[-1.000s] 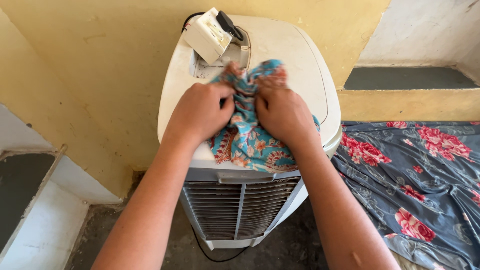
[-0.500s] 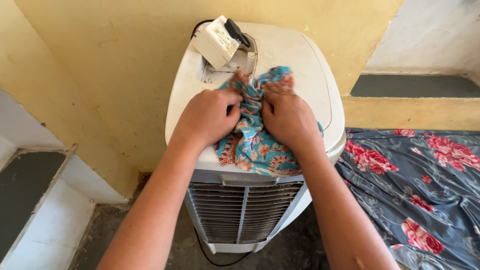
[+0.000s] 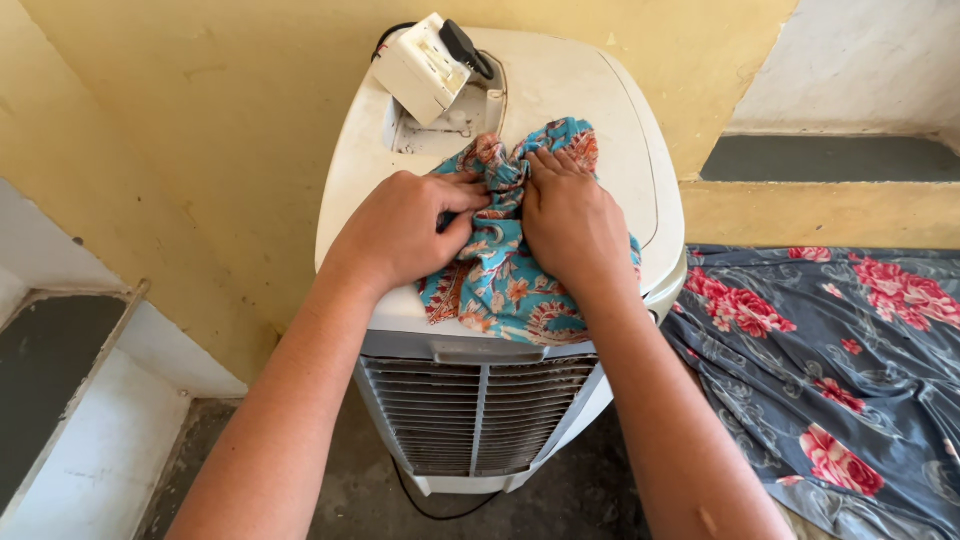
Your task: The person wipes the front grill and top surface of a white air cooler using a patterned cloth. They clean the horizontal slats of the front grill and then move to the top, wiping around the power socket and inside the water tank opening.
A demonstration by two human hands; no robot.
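A crumpled turquoise cloth with orange flowers (image 3: 505,285) lies on the flat top of a white air cooler (image 3: 580,95). My left hand (image 3: 400,230) grips the cloth's left side, fingers curled into the fabric. Beside it, my right hand (image 3: 570,225) presses down on the right side with fingers stretched forward over the bunched edge. Both hands touch each other's side of the fabric near the middle of the cooler top.
A white plug box with a black plug (image 3: 430,65) sits tilted at the cooler's back. The grille (image 3: 480,420) faces me. A yellow wall (image 3: 200,120) stands behind; a grey flowered sheet (image 3: 830,340) lies to the right, a grey ledge (image 3: 50,370) to the left.
My right hand's fingers have flattened and stretched forward over the cloth. The bunched top of the cloth is pressed lower. The view shifted slightly.
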